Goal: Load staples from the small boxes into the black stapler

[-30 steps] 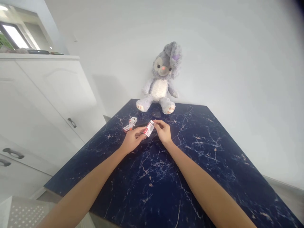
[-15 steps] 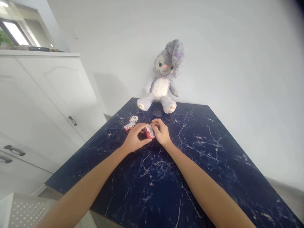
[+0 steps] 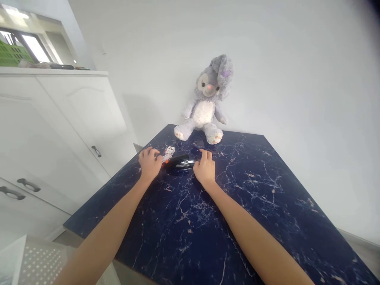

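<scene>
A black stapler (image 3: 179, 161) lies on the dark blue marbled table, swung open with its metal parts showing. At its right end is my right hand (image 3: 205, 168), with thumb and fingers closed around the tip. My left hand (image 3: 150, 163) hovers at the other end, fingers bent but apart, beside a small red-and-white box (image 3: 166, 158). That box is partly hidden by the hand and the stapler. Just behind it stands a second small white box (image 3: 170, 150) with dark print.
A grey plush rabbit (image 3: 204, 113) sits at the table's far edge against the wall. White cabinets (image 3: 74, 103) with dark handles stand on the left. A white perforated container (image 3: 41, 257) is at the lower left, below the table (image 3: 190, 237).
The red-and-white box that was between my hands is gone from there, baring the stapler. My left hand has moved left; the right stays near the same spot. The view has shifted slightly.
</scene>
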`<state>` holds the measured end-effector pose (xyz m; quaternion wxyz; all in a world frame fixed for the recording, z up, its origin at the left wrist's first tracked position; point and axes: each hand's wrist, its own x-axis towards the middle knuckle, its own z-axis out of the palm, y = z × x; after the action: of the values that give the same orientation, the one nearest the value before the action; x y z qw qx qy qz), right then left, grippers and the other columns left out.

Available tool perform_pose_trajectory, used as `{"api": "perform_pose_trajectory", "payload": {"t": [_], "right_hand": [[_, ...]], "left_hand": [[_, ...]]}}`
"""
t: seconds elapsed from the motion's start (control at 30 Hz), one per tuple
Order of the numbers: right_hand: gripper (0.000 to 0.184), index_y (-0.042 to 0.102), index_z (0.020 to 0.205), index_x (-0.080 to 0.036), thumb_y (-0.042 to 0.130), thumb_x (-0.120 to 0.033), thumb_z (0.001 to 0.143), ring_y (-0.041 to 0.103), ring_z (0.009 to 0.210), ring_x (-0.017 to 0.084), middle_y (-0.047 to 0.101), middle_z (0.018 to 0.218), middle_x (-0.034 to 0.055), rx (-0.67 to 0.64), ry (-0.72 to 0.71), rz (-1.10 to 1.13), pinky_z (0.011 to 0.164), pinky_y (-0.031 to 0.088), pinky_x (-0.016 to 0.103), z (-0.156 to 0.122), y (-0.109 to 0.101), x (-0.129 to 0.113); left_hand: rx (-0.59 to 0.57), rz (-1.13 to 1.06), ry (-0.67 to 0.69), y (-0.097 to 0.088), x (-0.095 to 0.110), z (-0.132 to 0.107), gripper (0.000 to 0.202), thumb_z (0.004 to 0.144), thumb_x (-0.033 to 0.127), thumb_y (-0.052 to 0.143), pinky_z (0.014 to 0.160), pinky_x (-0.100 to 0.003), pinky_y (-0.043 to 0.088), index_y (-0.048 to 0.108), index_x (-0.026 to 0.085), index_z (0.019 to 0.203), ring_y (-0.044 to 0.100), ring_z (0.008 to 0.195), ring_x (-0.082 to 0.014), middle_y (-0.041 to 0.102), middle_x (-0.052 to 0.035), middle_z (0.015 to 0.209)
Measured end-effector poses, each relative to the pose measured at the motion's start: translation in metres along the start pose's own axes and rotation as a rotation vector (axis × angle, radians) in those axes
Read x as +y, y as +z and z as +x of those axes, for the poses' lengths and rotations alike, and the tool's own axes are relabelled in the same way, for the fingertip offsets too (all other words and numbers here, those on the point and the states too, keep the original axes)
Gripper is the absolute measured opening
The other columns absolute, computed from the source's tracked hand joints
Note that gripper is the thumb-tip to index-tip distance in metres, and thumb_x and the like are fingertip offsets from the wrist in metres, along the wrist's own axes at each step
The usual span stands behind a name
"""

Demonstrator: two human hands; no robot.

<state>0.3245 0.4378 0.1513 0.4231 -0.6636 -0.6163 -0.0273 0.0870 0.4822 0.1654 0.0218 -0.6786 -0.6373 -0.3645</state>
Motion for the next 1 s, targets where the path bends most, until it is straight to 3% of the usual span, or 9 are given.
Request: {"api": "perform_pose_trajectory", "payload": {"t": [0.07,0.13,0.27,0.37,0.47,0.57,0.7,0.83,1.0], "right_hand": [[0.056,0.047,0.136,-0.015,0.043,-0.006,0.081,0.065,0.100,0.028,0.053,0.133,0.0172,-0.027,0.006,0.036,0.089,0.053,0.045,-0.001,-0.001,-0.002],[0.061,0.042,0.141,-0.016,0.042,-0.005,0.081,0.066,0.101,0.027,0.048,0.140,0.0178,-0.067,-0.038,0.104,0.087,0.055,0.044,-0.004,-0.002,-0.005],[0.085,0.023,0.156,-0.022,0.048,-0.007,0.077,0.063,0.113,0.030,0.027,0.159,0.0169,-0.183,-0.215,0.212,0.090,0.058,0.046,-0.010,-0.003,-0.014],[0.097,0.009,0.160,-0.027,0.052,-0.011,0.075,0.065,0.112,0.029,0.014,0.165,0.0148,-0.255,-0.225,0.307,0.092,0.058,0.048,-0.012,-0.003,-0.016],[0.102,0.003,0.161,-0.028,0.054,-0.013,0.074,0.065,0.113,0.027,0.012,0.166,0.0142,-0.329,-0.226,0.408,0.096,0.057,0.047,-0.010,0.000,-0.012],[0.097,0.007,0.160,-0.024,0.053,-0.013,0.076,0.059,0.123,0.029,0.018,0.164,0.0168,-0.287,-0.204,0.383,0.102,0.053,0.050,-0.008,0.006,-0.010],[0.081,0.025,0.156,-0.020,0.047,-0.011,0.078,0.058,0.124,0.032,0.036,0.153,0.0183,-0.126,-0.078,0.254,0.102,0.051,0.054,-0.007,0.012,-0.007],[0.071,0.037,0.149,-0.017,0.047,-0.011,0.079,0.068,0.104,0.028,0.049,0.141,0.0186,-0.157,0.040,0.203,0.098,0.054,0.050,-0.005,0.012,-0.003],[0.067,0.041,0.146,-0.019,0.048,-0.010,0.080,0.070,0.093,0.023,0.052,0.141,0.0152,-0.205,-0.008,0.216,0.094,0.056,0.043,-0.005,0.013,-0.003]], "left_hand": [[-0.108,-0.047,0.246,0.000,0.004,-0.002,0.037,0.086,0.030,0.063,0.114,-0.050,0.033,0.064,0.025,0.123,0.043,0.136,-0.0327,0.063,-0.0078,0.133],[-0.201,-0.072,0.380,0.000,0.007,-0.004,0.049,0.082,0.034,0.069,0.114,-0.049,0.034,0.062,0.026,0.129,0.048,0.132,-0.0320,0.066,-0.0072,0.129],[-0.214,-0.119,0.379,0.003,0.009,-0.004,0.050,0.079,0.033,0.074,0.110,-0.048,0.039,0.065,0.026,0.128,0.055,0.124,-0.0307,0.066,-0.0084,0.128],[-0.221,-0.185,0.352,0.005,0.008,-0.003,0.051,0.079,0.032,0.075,0.108,-0.046,0.043,0.064,0.025,0.129,0.056,0.123,-0.0297,0.067,-0.0084,0.126],[-0.206,-0.205,0.348,0.006,0.010,-0.006,0.050,0.080,0.032,0.075,0.107,-0.045,0.045,0.064,0.024,0.128,0.057,0.122,-0.0295,0.068,-0.0086,0.126],[-0.177,-0.190,0.366,0.005,0.019,-0.012,0.047,0.081,0.037,0.075,0.103,-0.045,0.046,0.066,0.023,0.125,0.059,0.117,-0.0306,0.070,-0.0089,0.122],[-0.242,-0.238,0.499,0.001,0.030,-0.020,0.032,0.094,0.035,0.057,0.102,-0.044,0.045,0.067,0.026,0.124,0.063,0.110,-0.0263,0.073,-0.0049,0.115],[-0.240,-0.210,0.561,0.001,0.021,-0.013,0.032,0.091,0.023,0.055,0.106,-0.045,0.041,0.070,0.027,0.119,0.059,0.120,-0.0265,0.071,-0.0045,0.124],[-0.296,-0.170,0.582,0.009,0.012,-0.007,0.018,0.090,0.031,0.062,0.098,-0.044,0.046,0.075,0.026,0.103,0.065,0.102,-0.0253,0.076,-0.0049,0.104]]}}
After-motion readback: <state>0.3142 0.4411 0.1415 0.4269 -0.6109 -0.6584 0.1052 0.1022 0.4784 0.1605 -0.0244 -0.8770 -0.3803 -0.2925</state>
